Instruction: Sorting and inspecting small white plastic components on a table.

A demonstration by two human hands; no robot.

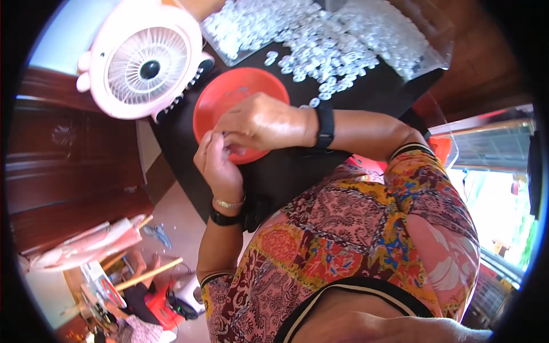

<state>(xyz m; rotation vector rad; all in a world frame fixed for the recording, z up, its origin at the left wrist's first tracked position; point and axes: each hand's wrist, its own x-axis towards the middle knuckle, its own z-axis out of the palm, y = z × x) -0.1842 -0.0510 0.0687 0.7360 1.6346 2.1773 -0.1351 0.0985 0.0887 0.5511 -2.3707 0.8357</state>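
Note:
Over the near-left part of a round red bowl [202, 118], my two hands meet with their fingertips close together. My left hand [220, 167] is closed, thumb and fingers drawn into a pinch. From the right reaches my right hand [267, 121], its fingers bent down and pinched against those of the left. A tiny dark spot shows between the fingertips, but what they hold is too small and too covered to name. Some small dark bits lie inside the bowl. Beyond the bowl spreads a heap of small whitish plastic rings [326, 60].
The bowl and rings rest on a black table [182, 163]. A pink fan [150, 70] stands at the far left. A clear plastic bag [394, 37] of similar pieces lies at the far right. Tools and mixed clutter lie on the floor at the lower left.

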